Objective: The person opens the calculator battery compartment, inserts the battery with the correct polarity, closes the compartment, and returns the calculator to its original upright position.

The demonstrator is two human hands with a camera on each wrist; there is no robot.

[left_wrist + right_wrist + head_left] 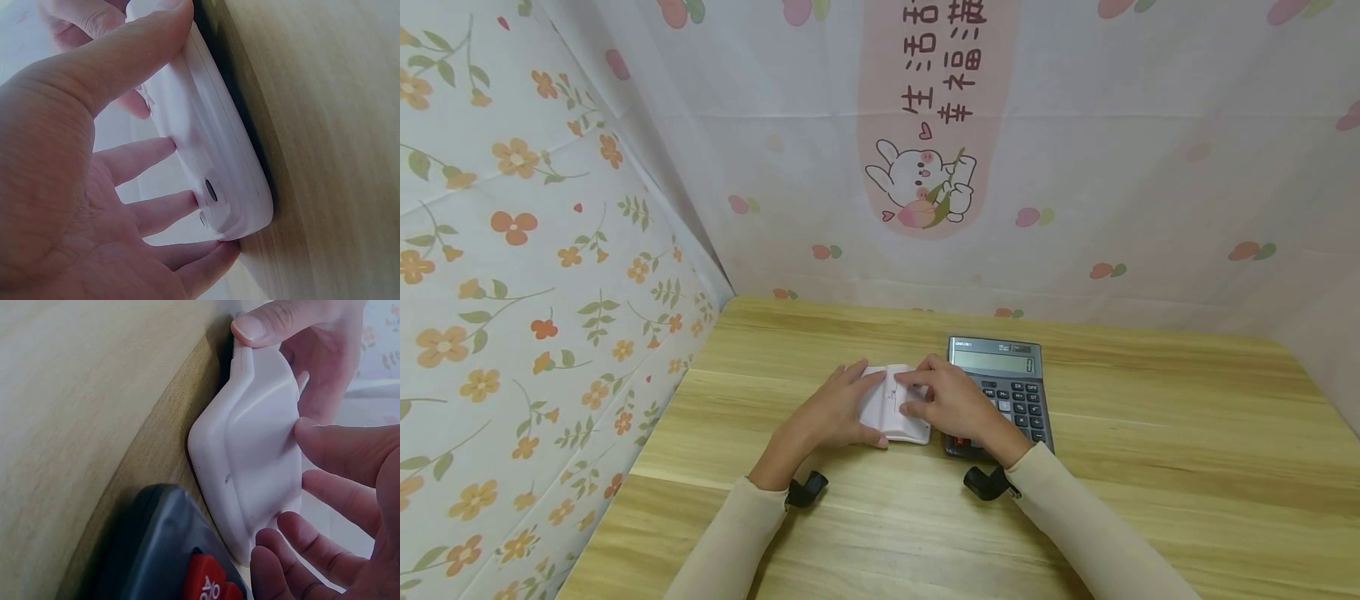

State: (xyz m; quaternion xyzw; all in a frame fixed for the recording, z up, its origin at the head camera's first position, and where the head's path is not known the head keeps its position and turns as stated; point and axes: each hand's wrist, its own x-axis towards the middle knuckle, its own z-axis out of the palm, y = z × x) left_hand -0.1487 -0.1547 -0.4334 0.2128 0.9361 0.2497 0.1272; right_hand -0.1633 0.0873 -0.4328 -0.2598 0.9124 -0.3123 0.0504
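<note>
A small white plastic device (872, 410) with a raised middle and thin reddish marks lies on the table between the hands. It has an oval dark slot, seen in the left wrist view; its exact kind cannot be told. My left hand (838, 408) holds it by its edges, the thumb at the near edge and the fingertips along its left and far side. The thumb and index fingertips of my right hand (955, 400) touch its raised top (265, 437). That hand's other fingers are bent beside it. Beneath the right hand and wrist lies a dark grey calculator (992, 347).
The calculator's display (992, 362) reads 0, and its lower keys are partly covered by the right arm. The wooden table (1165, 433) reaches back to a patterned cloth (1075, 150). Another flowered cloth (512, 292) hangs at the left. Black wrist mounts (808, 490) sit at both cuffs.
</note>
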